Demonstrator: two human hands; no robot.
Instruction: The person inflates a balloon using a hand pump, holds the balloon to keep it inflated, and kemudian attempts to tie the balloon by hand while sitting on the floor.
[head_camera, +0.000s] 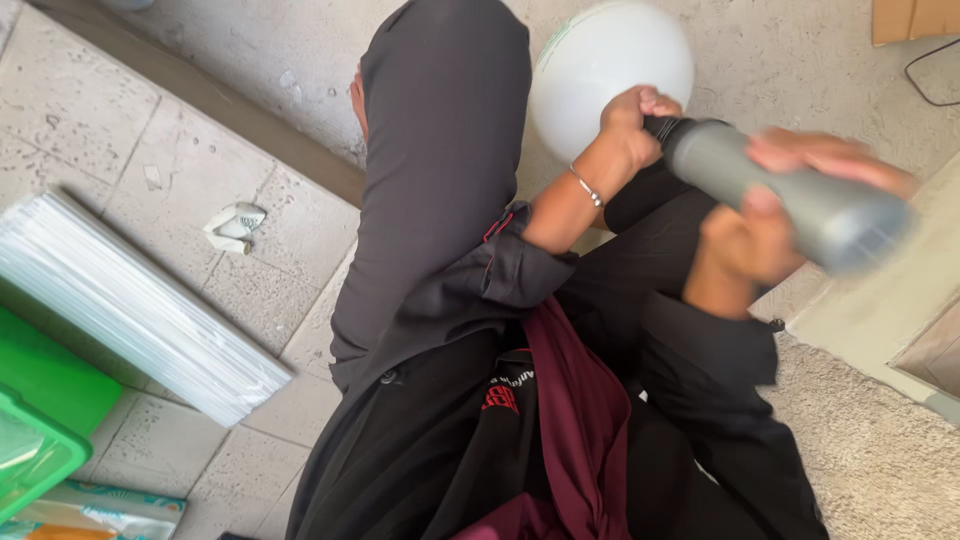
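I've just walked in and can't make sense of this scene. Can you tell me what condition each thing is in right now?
White balloon: inflated, its neck pinched at the pump's tip.
Grey hand pump: tilted, blurred, nozzle at the balloon.
Left hand: closed around the balloon's neck and nozzle.
Right hand: wrapped around the pump's body.
Stack of clear sleeves: lying flat on the tiles.
Green bin: partly out of view.

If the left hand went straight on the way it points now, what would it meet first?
Probably the white balloon: the left hand, gripping where the grey pump meets it, already touches it. Depth is unclear.
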